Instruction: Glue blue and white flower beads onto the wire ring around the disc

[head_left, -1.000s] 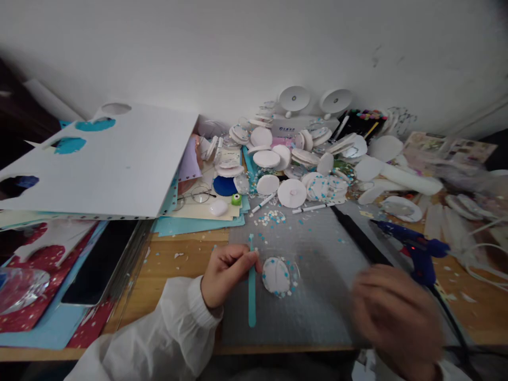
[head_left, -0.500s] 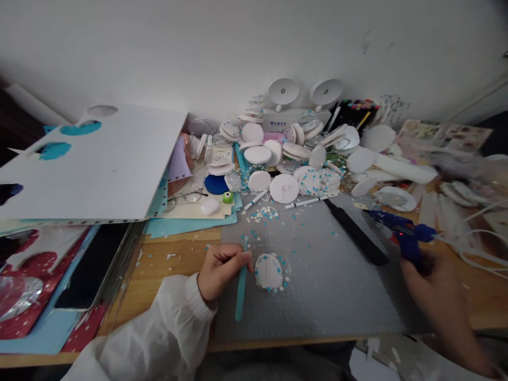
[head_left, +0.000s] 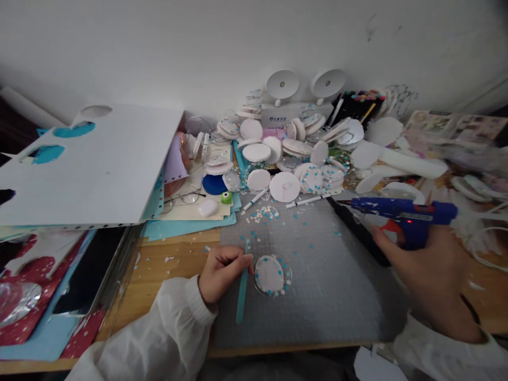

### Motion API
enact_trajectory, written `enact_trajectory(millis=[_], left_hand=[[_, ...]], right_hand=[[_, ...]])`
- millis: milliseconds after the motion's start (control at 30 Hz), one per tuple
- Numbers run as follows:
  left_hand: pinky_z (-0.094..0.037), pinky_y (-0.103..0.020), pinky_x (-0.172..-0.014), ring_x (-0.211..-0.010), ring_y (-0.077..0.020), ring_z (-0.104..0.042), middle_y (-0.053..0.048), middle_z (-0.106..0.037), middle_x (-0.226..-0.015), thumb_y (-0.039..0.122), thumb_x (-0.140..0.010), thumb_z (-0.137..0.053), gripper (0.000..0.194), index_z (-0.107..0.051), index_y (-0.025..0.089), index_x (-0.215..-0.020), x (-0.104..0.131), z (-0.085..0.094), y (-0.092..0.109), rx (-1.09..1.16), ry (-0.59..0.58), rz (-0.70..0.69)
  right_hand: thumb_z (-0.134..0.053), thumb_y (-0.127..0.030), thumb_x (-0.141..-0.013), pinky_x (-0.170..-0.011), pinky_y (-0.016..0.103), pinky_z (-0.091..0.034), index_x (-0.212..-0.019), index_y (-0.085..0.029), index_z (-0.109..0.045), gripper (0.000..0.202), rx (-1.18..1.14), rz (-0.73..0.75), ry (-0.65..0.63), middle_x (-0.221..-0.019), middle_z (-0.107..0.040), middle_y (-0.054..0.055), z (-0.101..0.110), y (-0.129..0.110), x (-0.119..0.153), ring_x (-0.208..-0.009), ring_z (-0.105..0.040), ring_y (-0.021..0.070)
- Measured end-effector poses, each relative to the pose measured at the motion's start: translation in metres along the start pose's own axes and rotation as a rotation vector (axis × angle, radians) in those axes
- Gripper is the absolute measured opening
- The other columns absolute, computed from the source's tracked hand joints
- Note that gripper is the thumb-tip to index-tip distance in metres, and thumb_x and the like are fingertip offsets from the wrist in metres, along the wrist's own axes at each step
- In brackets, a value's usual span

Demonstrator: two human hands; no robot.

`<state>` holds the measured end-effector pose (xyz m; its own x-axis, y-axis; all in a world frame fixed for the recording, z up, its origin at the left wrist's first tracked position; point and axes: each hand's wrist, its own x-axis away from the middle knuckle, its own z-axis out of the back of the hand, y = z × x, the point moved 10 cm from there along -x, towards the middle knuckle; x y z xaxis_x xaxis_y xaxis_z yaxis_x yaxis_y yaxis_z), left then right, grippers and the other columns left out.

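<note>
A blue glue gun (head_left: 413,211) with a red trigger is gripped in my right hand (head_left: 428,275), raised over the right side of the grey mat (head_left: 317,301), its nozzle pointing left. My left hand (head_left: 226,272) rests closed at the mat's left part, fingers pinched at a thin teal stick (head_left: 242,296). Touching or just beside those fingertips lies a round white disc (head_left: 270,274), ringed by clear wire with small blue and white flowers. Loose flower bits (head_left: 264,214) are scattered behind it.
Many white discs (head_left: 284,187) are heaped at the back. A black tool (head_left: 361,233) lies under the glue gun. White foam board (head_left: 119,169), a dark phone (head_left: 89,272) and eyeglasses (head_left: 190,197) are left. Markers (head_left: 307,201) lie behind the mat.
My right hand has lifted the glue gun and brought it left and nearer, over the black tool. My left hand and the ringed disc have stayed nearly still.
</note>
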<state>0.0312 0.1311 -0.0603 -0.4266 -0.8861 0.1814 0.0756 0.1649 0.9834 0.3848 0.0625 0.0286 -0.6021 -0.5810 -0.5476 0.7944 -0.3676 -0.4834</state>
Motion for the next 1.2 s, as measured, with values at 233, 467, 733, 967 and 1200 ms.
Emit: enact_trajectory(millis=[233,467,733,967,1200], left_hand=[[-0.024,-0.02,-0.04,-0.04,-0.0064,-0.032,0.004,-0.04,-0.041,0.047,-0.079,-0.058,0.045,-0.062,0.012,-0.052,0.0,-0.003,-0.002,-0.061,-0.024,0.02],[-0.025,-0.021,-0.042,-0.042,-0.0071,-0.032,0.003,-0.039,-0.041,0.046,-0.082,-0.054,0.047,-0.06,0.012,-0.049,0.0,-0.011,0.009,-0.167,-0.099,-0.016],[-0.025,-0.021,-0.041,-0.042,-0.0067,-0.032,0.002,-0.04,-0.043,0.033,-0.084,-0.053,0.04,-0.058,0.012,-0.051,0.002,-0.017,0.009,-0.237,-0.152,-0.105],[-0.024,-0.022,-0.04,-0.041,-0.0068,-0.031,0.003,-0.039,-0.042,0.03,-0.083,-0.053,0.04,-0.054,0.013,-0.047,0.003,-0.019,0.014,-0.258,-0.155,-0.123],[-0.025,-0.022,-0.04,-0.041,-0.0071,-0.031,0.003,-0.039,-0.043,0.029,-0.084,-0.053,0.038,-0.056,0.013,-0.05,0.003,-0.019,0.013,-0.243,-0.162,-0.121]], right_hand=[[-0.071,-0.037,-0.058,-0.039,0.025,-0.032,-0.062,-0.023,-0.043,0.031,-0.266,0.415,-0.146,-0.045,-0.045,-0.006,-0.041,-0.103,0.04,-0.037,-0.041,0.0105],[-0.061,-0.031,-0.065,-0.036,0.023,-0.028,-0.059,-0.023,-0.04,0.023,-0.392,0.573,-0.289,-0.043,-0.041,-0.007,-0.057,-0.13,0.08,-0.035,-0.037,0.0085],[-0.058,-0.031,-0.068,-0.034,0.023,-0.027,-0.055,-0.023,-0.038,0.025,-0.363,0.599,-0.243,-0.042,-0.037,-0.007,-0.05,-0.127,0.078,-0.035,-0.034,0.0086],[-0.058,-0.033,-0.068,-0.035,0.022,-0.029,-0.055,-0.022,-0.039,0.025,-0.34,0.589,-0.278,-0.041,-0.038,-0.007,-0.054,-0.125,0.079,-0.034,-0.036,0.0082],[-0.058,-0.032,-0.069,-0.036,0.022,-0.027,-0.055,-0.023,-0.036,0.028,-0.369,0.602,-0.294,-0.041,-0.035,-0.007,-0.054,-0.127,0.079,-0.035,-0.034,0.0078]])
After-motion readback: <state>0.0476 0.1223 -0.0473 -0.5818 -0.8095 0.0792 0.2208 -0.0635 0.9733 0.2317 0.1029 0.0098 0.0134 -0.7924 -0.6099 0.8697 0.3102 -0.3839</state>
